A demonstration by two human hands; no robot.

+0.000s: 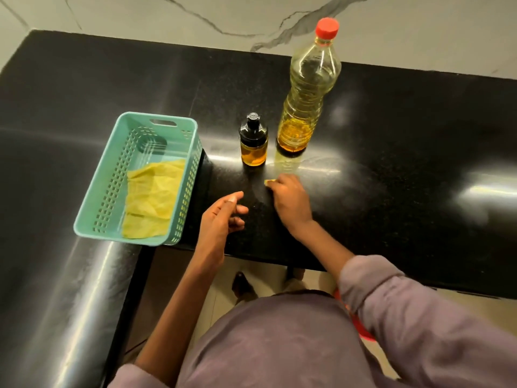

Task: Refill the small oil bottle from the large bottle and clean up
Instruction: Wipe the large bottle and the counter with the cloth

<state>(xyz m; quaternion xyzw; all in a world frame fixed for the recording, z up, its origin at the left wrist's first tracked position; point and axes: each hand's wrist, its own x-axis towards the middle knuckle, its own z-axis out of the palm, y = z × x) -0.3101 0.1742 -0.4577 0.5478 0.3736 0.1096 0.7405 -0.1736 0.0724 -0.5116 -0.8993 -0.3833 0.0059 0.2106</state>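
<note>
- Small oil bottle stands capped beside the large bottle, also capped; pouring looks done.
- Right hand fingers clamp a yellow scrap against the counter, seemingly wiping.
- Left hand hovers, fingers loosely apart, holding nothing.
- 1 yellow cloth lies in the teal basket.

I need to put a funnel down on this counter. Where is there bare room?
Free: the counter right of the large bottle, and the stretch behind the basket. Crowded: around the small bottle, with the right hand wiping just in front.
</note>
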